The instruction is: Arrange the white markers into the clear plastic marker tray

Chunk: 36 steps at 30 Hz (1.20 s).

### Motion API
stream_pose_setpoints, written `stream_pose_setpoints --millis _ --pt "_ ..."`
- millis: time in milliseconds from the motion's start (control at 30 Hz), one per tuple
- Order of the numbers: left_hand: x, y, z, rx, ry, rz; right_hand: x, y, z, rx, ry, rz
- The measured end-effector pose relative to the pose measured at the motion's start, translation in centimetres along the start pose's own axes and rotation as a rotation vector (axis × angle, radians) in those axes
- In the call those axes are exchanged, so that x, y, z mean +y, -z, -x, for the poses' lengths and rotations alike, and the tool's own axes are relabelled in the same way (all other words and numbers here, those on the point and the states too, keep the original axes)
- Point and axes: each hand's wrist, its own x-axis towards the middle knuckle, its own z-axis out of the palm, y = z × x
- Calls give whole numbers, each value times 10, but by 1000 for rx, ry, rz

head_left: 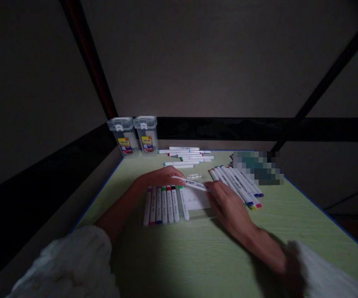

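A white marker (pixel 196 184) with dark print spans the space between my hands, tilted slightly down to the right. My left hand (pixel 168 176) is closed at its left end, the fingertips partly hidden. My right hand (pixel 228 205) pinches the right end between thumb and fingers. Beneath them lies an open clear plastic case (pixel 208 214). Several white markers (pixel 162 207) with coloured ends lie side by side in its left part. A single green-ended marker (pixel 183 203) lies at the left side of the right part, beside a white paper insert (pixel 196 200).
Two clear lidded boxes (pixel 122 136) with yellow labels stand at the table's back left corner. Loose markers (pixel 188 156) lie at the back, and a row of markers (pixel 236 186) slants at the right. Beyond it is a pixelated area. The green table (pixel 166 260) has blue edges.
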Motion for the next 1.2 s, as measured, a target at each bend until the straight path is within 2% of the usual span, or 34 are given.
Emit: stream_pose_setpoints --millis 200,433,600,800,1033,1200 --pt "-3 5 -2 123 5 -30 -3 2 2 23 74 -104" --pt "-12 4 -9 257 7 51 -10 3 7 -31 108 -9" --pt "-11 -1 -12 285 55 209 -12 5 7 3 226 -9" --pt "-14 -1 -13 276 111 390 -16 7 6 -26 366 48" --pt "-17 -1 -15 338 121 253 -17 6 7 -111 446 40" --pt "-20 -8 -21 380 149 199 -18 5 6 -186 449 26"
